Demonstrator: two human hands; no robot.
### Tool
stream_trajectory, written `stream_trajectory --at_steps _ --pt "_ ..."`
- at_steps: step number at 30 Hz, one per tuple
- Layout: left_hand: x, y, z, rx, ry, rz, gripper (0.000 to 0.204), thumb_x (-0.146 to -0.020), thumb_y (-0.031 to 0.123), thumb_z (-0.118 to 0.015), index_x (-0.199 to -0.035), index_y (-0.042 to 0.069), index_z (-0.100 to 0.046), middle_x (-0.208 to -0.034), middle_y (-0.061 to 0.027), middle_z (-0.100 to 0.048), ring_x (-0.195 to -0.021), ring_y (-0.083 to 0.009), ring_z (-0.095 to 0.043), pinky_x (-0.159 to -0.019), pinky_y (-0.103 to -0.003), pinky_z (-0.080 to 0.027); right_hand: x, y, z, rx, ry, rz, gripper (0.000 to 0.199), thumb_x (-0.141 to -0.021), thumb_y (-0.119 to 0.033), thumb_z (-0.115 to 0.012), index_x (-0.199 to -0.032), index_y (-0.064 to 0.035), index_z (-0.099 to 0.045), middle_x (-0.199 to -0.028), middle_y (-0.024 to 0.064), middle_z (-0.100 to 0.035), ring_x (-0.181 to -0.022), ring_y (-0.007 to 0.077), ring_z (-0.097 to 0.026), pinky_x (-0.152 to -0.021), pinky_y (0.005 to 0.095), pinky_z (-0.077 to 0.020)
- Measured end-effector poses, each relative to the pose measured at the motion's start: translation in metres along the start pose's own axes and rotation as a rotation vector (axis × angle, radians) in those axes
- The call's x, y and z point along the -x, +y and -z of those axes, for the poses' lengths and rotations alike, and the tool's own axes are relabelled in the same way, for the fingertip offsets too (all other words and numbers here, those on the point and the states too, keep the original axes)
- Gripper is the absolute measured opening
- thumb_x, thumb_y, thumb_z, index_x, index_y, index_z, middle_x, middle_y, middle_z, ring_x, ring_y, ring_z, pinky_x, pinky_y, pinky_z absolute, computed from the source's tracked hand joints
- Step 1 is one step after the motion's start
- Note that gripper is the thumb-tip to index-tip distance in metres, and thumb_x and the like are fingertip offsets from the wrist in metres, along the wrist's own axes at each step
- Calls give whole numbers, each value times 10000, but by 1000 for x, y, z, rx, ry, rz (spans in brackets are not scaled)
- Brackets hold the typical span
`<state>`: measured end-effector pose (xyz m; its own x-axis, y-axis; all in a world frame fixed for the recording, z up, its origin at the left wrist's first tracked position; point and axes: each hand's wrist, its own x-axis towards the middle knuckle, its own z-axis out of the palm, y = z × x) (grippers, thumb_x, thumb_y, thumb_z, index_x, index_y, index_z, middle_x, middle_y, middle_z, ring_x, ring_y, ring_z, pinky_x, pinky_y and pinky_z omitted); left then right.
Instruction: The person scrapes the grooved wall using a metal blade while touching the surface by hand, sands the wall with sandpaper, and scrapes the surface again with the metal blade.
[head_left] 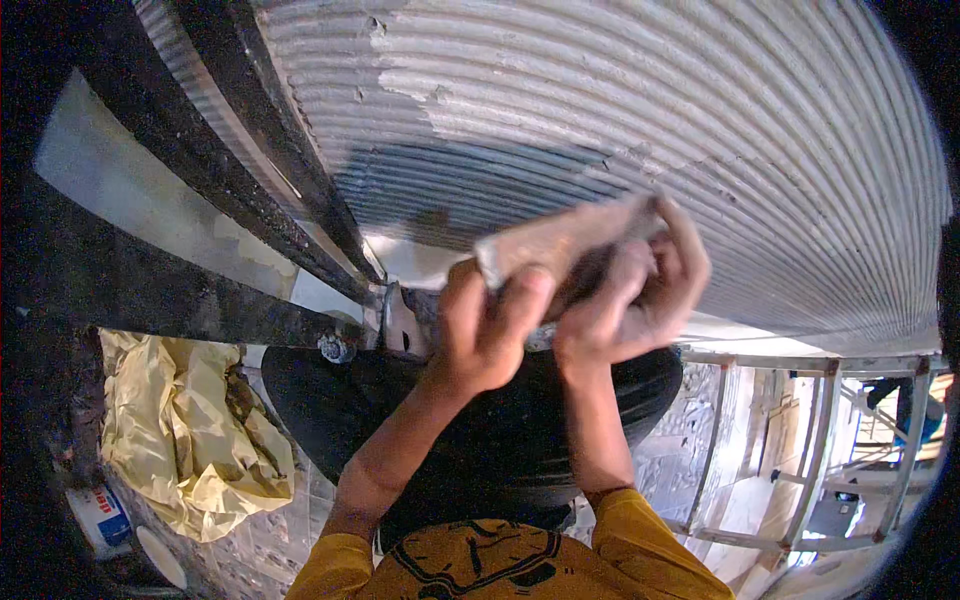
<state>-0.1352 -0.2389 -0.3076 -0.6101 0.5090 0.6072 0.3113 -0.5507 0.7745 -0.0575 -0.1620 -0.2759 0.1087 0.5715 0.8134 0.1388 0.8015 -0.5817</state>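
In front of my lap I hold a flat, tan, board-like piece (562, 238), tilted up to the right. It may be a folded sheet; motion blur hides its exact kind. Its pale left end sits pinched between the thumb and fingers of my left hand (485, 322). My right hand (632, 300), smeared by motion, has its fingers curled around the right end. Just beyond both hands rises a ribbed grey panel (720, 90), with pale patches and a darker bluish area behind the piece.
Dark upright bars (225, 210) stand at my left. A crumpled yellowish paper sheet or bag (190, 430) lies on the tiled floor (285, 540), near a blue-and-white package (100, 518). To the right is a ladder-like frame (822, 450), with a partly visible person (920, 415) beyond it.
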Motion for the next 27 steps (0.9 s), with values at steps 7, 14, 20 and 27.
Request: stream_trajectory --at_steps 7,14,20,27 --pt "17 9 -1 124 -79 162 301 -981 122 -601 -1218 -63 -626 -1171 -205 -696 -1023 -297 -689 -896 -401 -524 20 -2 34 11 -88 -91 421 -994 -163 -572 -1347 42 -468 -1033 118 -608 -896 145 -562 -822 269 -447" --pt "17 27 19 114 -27 104 351 -1018 96 -495 -1291 -111 -572 -1294 -242 -648 -1173 -330 -634 -1046 -448 -467 21 -9 42 -98 -447 -319 460 -924 -62 -674 -1324 40 -471 -1016 121 -629 -827 154 -622 -762 297 -519" --pt "-17 33 16 99 -18 18 356 -1040 103 -485 -1300 -125 -570 -1333 -257 -632 -1222 -319 -625 -1043 -437 -478 3 -12 15 -106 -366 -262 537 -909 -24 -683 -1412 5 -497 -1043 139 -658 -831 154 -649 -722 282 -540" --pt "-35 38 9 61 -96 16 358 -1039 88 -486 -1326 -108 -573 -1321 -223 -648 -1187 -278 -646 -1010 -394 -502 -6 -12 7 -79 -381 -190 471 -985 -65 -623 -1432 13 -498 -1130 94 -576 -919 108 -602 -816 256 -524"
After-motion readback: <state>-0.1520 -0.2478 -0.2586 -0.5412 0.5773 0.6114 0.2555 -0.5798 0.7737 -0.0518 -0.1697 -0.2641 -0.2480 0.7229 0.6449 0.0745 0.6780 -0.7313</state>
